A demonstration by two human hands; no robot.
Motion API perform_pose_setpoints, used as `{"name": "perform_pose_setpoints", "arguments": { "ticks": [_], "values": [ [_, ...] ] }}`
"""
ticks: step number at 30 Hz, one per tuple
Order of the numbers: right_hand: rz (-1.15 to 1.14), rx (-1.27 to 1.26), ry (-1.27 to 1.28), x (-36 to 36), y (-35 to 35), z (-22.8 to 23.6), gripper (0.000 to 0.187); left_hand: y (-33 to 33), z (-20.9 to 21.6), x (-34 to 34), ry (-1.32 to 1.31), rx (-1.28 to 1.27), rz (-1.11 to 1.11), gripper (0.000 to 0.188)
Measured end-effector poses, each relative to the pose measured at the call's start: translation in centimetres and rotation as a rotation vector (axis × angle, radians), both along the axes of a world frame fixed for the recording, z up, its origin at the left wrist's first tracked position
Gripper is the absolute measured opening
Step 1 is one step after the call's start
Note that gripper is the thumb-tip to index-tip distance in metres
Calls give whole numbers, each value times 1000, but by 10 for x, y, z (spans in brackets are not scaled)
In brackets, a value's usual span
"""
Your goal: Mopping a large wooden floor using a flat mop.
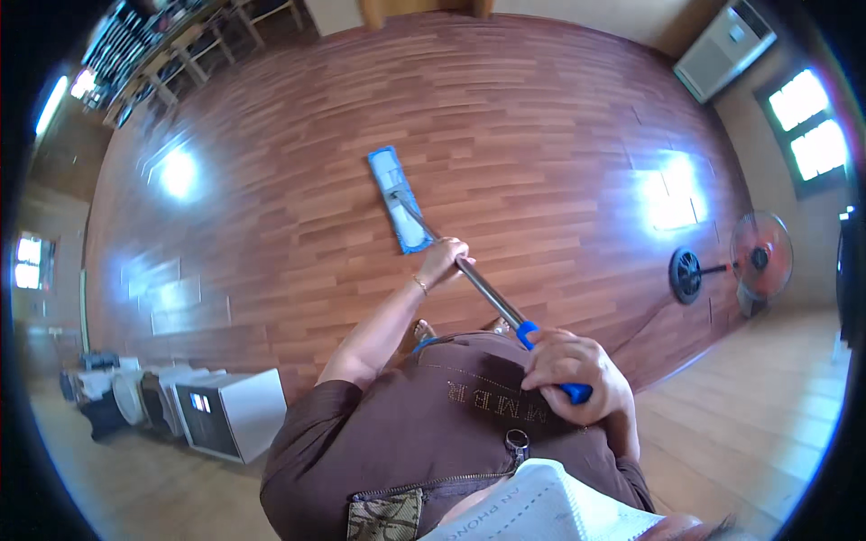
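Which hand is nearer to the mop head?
Left. The left hand grips the pole partway down, toward the mop head; the right hand holds the blue handle at the pole's opposite end.

A row of capital letters in gold-coloured dots [496, 403] runs across the chest of the brown shirt [410, 428]. Faint grey printed lettering [483, 521], with a dashed line, stands near the left edge of the white face mask [550, 491].
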State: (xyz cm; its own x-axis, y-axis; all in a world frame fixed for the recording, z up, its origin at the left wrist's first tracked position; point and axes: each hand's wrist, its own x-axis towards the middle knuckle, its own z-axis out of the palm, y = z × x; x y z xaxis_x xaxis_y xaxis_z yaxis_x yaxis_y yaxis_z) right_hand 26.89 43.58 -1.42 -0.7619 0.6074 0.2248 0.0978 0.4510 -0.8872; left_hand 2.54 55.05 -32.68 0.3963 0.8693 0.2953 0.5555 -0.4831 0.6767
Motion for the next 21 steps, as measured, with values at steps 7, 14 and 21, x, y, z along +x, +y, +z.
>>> {"name": "perform_pose_setpoints", "arguments": {
  "ticks": [7, 14, 21],
  "values": [
    [-366, 220, -140, 76, -38, 31, 27, 45, -7, 178, 43, -60, -447, 35],
    [-651, 458, -260, 138, -73, 32, 34, 35, 1, 336, 160, -202, -866, 15],
    [-830, 605, -175, 155, -97, 33, 32, -11, 30, 427, 276, -156, -1231, 13]
  ]
}}
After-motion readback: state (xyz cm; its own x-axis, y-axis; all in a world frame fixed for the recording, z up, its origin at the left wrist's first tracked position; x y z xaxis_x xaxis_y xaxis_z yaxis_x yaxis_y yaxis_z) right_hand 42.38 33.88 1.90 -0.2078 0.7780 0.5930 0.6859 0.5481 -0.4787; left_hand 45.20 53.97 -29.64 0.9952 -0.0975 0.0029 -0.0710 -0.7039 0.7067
